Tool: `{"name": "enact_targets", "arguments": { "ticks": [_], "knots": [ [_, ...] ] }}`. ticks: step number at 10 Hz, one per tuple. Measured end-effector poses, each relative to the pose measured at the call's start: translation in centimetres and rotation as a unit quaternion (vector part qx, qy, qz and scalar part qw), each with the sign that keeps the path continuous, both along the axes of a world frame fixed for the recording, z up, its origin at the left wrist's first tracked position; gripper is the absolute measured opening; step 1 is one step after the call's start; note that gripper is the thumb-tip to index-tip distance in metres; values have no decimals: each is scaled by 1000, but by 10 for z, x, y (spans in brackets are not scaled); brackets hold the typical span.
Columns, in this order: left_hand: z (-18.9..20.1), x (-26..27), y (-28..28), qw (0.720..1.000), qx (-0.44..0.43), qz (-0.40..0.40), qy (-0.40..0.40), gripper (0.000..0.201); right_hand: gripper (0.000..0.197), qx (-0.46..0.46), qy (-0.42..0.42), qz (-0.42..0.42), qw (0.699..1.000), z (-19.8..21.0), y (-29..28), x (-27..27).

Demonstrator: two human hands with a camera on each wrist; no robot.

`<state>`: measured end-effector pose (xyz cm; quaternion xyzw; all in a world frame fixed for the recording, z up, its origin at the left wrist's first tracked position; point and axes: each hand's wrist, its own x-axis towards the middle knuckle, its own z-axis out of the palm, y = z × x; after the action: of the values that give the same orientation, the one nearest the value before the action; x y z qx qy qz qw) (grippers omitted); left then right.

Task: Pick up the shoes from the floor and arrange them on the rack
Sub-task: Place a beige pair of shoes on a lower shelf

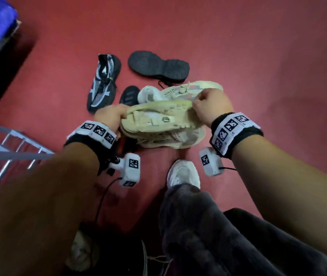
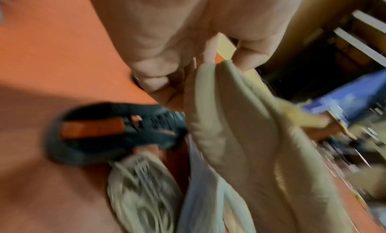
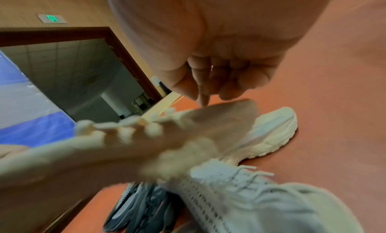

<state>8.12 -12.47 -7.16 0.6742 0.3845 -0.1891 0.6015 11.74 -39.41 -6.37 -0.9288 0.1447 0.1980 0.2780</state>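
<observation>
Red floor [image 1: 238,46] spreads under me, the grey rack [image 1: 9,148] at my left. Above a second cream shoe [image 1: 178,140] I hold a cream shoe [image 1: 158,118] sole-up: my left hand [image 1: 108,118] grips its heel, my right hand [image 1: 210,106] pinches its toe.
</observation>
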Motion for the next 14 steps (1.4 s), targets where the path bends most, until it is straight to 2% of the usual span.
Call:
{"name": "enact_targets", "arguments": {
  "ticks": [1,2,3,4,5,6,7,8,9,10,11,12,13,14],
  "knots": [
    [-3,-10,56,997,-12,79,11,78,41,35,10,53,998,-3,27,-10],
    [-7,-24,92,993,-11,112,22,77,60,125,32,33,991,-6,62,-15],
    [-20,-39,121,987,-19,150,50,84,43,211,78,-74,972,-7,93,-16],
    [-15,-61,129,984,-37,165,48,54,14,251,126,-80,956,-5,125,-19],
    [6,-96,134,982,-47,166,73,50,16,299,148,-98,938,-7,166,-30],
    [4,-143,161,973,-37,204,105,61,15,310,167,-51,935,-19,201,-54],
    [-8,-195,192,964,22,220,147,63,25,317,183,-31,930,-31,227,-82],
    [-36,-244,216,963,68,185,185,60,15,343,200,-60,916,-37,248,-101],
    [-46,-258,230,961,96,150,214,45,12,366,201,-96,904,-45,264,-108],
    [-65,-269,237,963,117,69,233,36,15,359,226,-95,900,-56,276,-116],
    [-66,-273,234,956,149,4,251,35,39,337,248,-99,903,-64,286,-128],
    [-75,-282,238,960,144,13,241,43,24,334,254,-109,901,-62,296,-142],
    [-84,-291,240,967,105,79,217,26,22,334,247,-107,903,-65,303,-147],
    [-90,-293,238,958,75,165,222,43,36,346,256,-110,896,-69,303,-148]
  ]
}}
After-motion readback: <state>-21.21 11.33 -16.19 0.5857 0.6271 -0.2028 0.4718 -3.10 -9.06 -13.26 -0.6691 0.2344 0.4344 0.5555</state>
